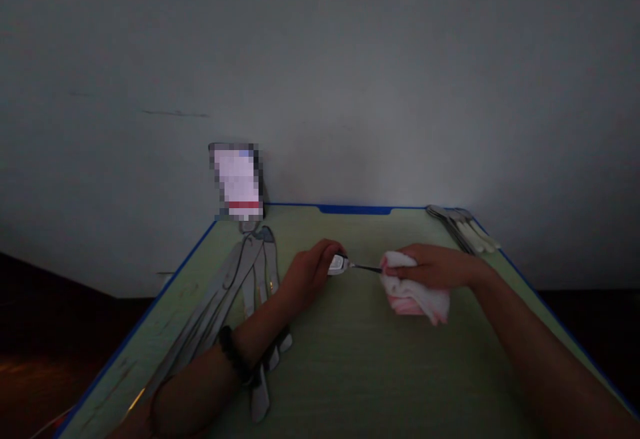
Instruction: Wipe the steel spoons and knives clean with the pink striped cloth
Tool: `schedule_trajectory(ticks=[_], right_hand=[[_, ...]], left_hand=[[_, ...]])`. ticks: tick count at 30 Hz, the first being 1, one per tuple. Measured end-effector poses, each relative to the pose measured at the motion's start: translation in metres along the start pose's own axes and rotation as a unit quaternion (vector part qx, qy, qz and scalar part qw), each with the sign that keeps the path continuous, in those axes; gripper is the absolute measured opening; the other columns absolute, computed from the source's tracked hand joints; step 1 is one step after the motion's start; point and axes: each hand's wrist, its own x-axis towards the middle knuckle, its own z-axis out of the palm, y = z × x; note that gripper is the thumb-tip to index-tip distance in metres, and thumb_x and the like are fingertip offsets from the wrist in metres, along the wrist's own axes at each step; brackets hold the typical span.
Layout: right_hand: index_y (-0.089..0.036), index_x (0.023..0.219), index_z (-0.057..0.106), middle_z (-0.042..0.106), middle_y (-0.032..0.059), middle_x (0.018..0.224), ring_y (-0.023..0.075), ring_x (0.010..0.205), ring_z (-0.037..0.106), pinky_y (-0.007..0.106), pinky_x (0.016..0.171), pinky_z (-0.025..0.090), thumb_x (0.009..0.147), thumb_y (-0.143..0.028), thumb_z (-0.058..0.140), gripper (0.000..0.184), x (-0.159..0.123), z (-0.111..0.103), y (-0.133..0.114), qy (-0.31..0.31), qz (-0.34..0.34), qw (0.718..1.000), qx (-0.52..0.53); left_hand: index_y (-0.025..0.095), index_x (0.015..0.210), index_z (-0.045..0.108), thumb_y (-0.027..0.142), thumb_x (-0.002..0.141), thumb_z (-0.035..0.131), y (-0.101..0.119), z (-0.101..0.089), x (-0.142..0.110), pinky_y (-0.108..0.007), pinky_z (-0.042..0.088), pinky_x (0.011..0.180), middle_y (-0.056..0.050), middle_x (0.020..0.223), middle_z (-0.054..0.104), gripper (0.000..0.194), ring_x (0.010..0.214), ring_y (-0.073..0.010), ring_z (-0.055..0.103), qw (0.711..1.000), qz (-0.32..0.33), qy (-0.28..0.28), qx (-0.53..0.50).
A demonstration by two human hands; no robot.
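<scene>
My left hand [310, 272] is closed around the handle end of a small metal utensil [350, 265], held just above the green table [350, 359]. My right hand [430, 267] grips a white and pink cloth [417, 295], and the cloth is wrapped around the utensil's other end, which is hidden. The two hands are close together near the table's middle. A dark band sits on my left wrist.
Several long metal utensils [235, 292] lie in a spread on the left, partly under my left forearm. A smaller bunch of cutlery [463, 229] rests at the far right corner. A blurred upright object [237, 182] stands at the back left against the grey wall.
</scene>
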Motion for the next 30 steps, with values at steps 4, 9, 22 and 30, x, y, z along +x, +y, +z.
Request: schedule_trajectory(ticks=[4,9,22,30], right_hand=[[-0.017,0.078,0.066,0.059,-0.0004,0.058,0.0098,0.048,0.046,0.020,0.044,0.032,0.078,-0.045,0.050,0.032,-0.006,-0.008,0.005,0.027,0.013,1.000,-0.011],[-0.016,0.076,0.060,0.054,-0.0022,0.061,0.0081,0.051,0.043,0.019,0.046,0.033,0.082,-0.042,0.046,0.030,0.008,0.004,0.008,0.016,-0.004,1.000,0.026],[-0.016,0.078,0.056,0.052,-0.0019,0.063,0.0086,0.054,0.043,0.020,0.050,0.034,0.081,-0.052,0.044,0.039,0.038,0.049,0.004,0.077,-0.021,0.988,0.129],[-0.016,0.076,0.059,0.060,-0.0012,0.066,0.0104,0.056,0.052,0.021,0.053,0.041,0.077,-0.048,0.054,0.033,0.049,0.062,0.017,0.167,0.008,0.916,0.365]], left_hand=[[0.018,0.089,0.059,0.037,0.092,0.031,-0.002,-0.001,0.002,-0.021,0.040,0.058,0.001,0.074,0.061,0.034,0.063,-0.0113,0.055,0.997,-0.037,0.030,-0.053],[0.015,0.103,0.055,0.046,0.088,0.037,-0.004,-0.002,0.003,-0.018,0.032,0.040,0.003,0.059,0.052,0.039,0.042,-0.0070,0.042,0.967,-0.068,0.039,-0.244],[0.013,0.087,0.063,0.036,0.079,0.055,0.002,0.000,0.005,-0.019,0.043,0.045,-0.001,0.069,0.061,0.025,0.050,-0.0085,0.052,0.941,-0.081,-0.063,-0.324],[0.017,0.077,0.049,0.041,0.087,0.037,-0.008,0.008,0.008,-0.020,0.040,0.046,0.003,0.062,0.052,0.028,0.054,-0.0109,0.051,0.925,-0.111,0.022,-0.363]])
